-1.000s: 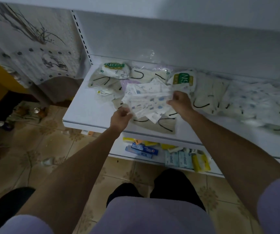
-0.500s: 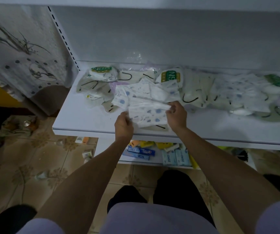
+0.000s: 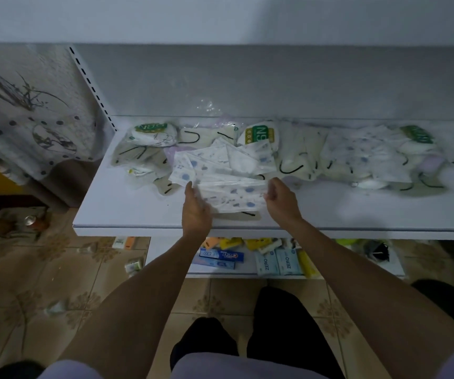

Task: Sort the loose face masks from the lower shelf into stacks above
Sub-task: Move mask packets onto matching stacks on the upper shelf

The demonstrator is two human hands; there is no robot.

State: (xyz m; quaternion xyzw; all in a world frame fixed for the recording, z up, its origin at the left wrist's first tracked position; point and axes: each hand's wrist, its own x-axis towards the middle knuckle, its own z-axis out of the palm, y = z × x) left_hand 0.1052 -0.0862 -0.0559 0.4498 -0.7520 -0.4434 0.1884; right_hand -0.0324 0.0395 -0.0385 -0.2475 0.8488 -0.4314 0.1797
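A bundle of white face masks with blue dots (image 3: 234,196) is held between both hands just above the white shelf (image 3: 127,212). My left hand (image 3: 195,212) grips its left end and my right hand (image 3: 280,199) pinches its right end. More dotted masks (image 3: 220,162) lie fanned out behind the bundle. Cream masks with black ear loops (image 3: 299,160) and green-labelled packs (image 3: 260,134) are strewn along the back of the shelf. Another heap of dotted masks (image 3: 368,157) lies to the right.
A lower shelf (image 3: 165,258) holds toothpaste boxes (image 3: 220,257), ZERO boxes (image 3: 278,263) and yellow packets. The tiled floor (image 3: 42,283) at the left carries small litter and cans. A patterned cloth (image 3: 29,113) hangs at the left. An upper shelf edge (image 3: 220,20) runs overhead.
Both hands drew the spread dotted masks together into a tighter bundle and pulled it toward the shelf's front edge. The camera view rose, showing more of the back wall.
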